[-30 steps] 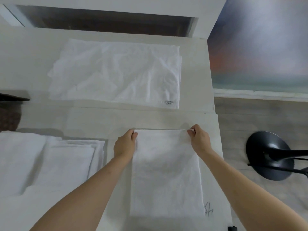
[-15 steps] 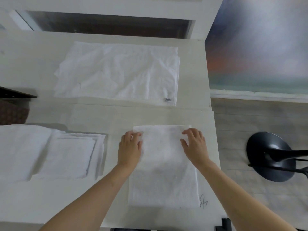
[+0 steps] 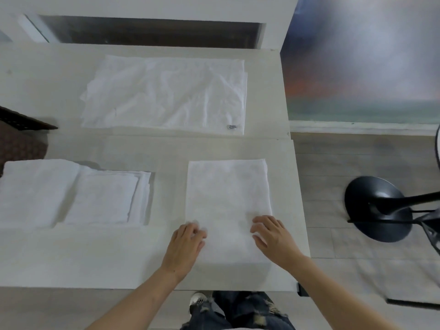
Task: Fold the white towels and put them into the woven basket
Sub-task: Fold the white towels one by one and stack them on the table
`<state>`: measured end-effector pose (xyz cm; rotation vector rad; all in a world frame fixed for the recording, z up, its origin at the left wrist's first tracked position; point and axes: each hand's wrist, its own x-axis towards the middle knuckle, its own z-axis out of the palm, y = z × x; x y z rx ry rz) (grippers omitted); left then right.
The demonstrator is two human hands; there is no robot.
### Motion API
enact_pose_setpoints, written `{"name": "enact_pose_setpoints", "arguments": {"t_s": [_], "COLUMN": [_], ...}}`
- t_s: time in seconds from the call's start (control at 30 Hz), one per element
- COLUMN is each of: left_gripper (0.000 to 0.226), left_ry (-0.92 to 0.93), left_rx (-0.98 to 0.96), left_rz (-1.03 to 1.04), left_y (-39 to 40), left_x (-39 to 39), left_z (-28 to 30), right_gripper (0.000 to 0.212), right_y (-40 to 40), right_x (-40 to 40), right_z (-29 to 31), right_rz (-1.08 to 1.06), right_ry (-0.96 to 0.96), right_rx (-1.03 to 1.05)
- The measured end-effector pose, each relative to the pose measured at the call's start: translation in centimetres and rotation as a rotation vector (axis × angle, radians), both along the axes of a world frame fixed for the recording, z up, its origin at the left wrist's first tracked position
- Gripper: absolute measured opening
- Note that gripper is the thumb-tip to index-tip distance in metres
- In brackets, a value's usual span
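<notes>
A folded towel (image 3: 227, 201) lies flat on the tabletop (image 3: 71, 258), near its right edge and in front of the person. The left hand (image 3: 184, 248) rests on the towel's near left edge, fingers loosely bent and blurred, gripping nothing. The right hand (image 3: 273, 236) lies on the near right part, fingers spread flat. To the left sits a stack (image 3: 71, 194) of folded towels. Farther back lies a spread towel (image 3: 164, 96), creased, with a small label at its near right corner. The basket (image 3: 19, 136) shows at the left edge. A black stand (image 3: 378, 210) stands on the floor, right.
</notes>
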<state>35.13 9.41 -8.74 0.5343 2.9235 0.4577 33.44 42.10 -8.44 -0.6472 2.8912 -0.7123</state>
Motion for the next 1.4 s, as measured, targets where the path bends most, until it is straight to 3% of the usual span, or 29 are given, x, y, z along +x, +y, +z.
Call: {"name": "enact_pose_setpoints", "arguments": {"t_s": [0.1,0.23,0.33,0.47,0.53,0.63,0.73,0.97,1.23,1.4], "left_gripper": [0.014,0.031,0.031,0.025,0.035,0.027,0.025,0.023,0.026,0.036], "left_ry": [-0.034,-0.163,-0.168,-0.054,-0.137,-0.267,-0.285,-0.156,-0.155,-0.189], "left_rx": [0.005,0.001,-0.005,0.056,0.084,0.107,0.246,0.405,0.381,0.366], "left_rz": [-0.055,-0.144,-0.164,-0.129,-0.043,0.084,0.200,0.372,0.412,0.472], "left_y": [-1.7,-3.6,-4.5,-4.2,-3.7,-3.6,-3.5,-2.3,-0.8,-0.6], "left_x": [1.3,2.4,3.0,3.0,3.0,2.6,1.1,-4.9,-10.4,-11.6], "left_z": [0.1,0.4,0.1,1.6,3.0,4.6,5.8,6.2,5.3,4.2], "right_gripper": [0.020,0.041,0.031,0.012,0.015,0.023,0.012,0.009,0.005,0.031], "right_y": [0.8,1.8,2.4,2.0,1.4,0.7,0.4,-0.2,-0.3,0.1], "right_x": [2.9,4.6,4.7,5.0,4.9,3.9,2.4,-2.6,-6.7,-8.3], "right_z": [0.2,0.4,0.3,0.8,2.2,5.4,7.6,8.3,6.7,5.2], "right_rz": [0.058,0.146,0.139,0.028,-0.065,-0.217,-0.396,-0.593,-0.656,-0.554], "right_ry": [-0.034,-0.144,-0.168,-0.147,-0.186,-0.360,-0.461,-0.375,-0.356,-0.241], "right_rx": [0.004,0.109,0.129,0.083,0.033,-0.069,-0.279,-0.462,-0.353,-0.137]}}
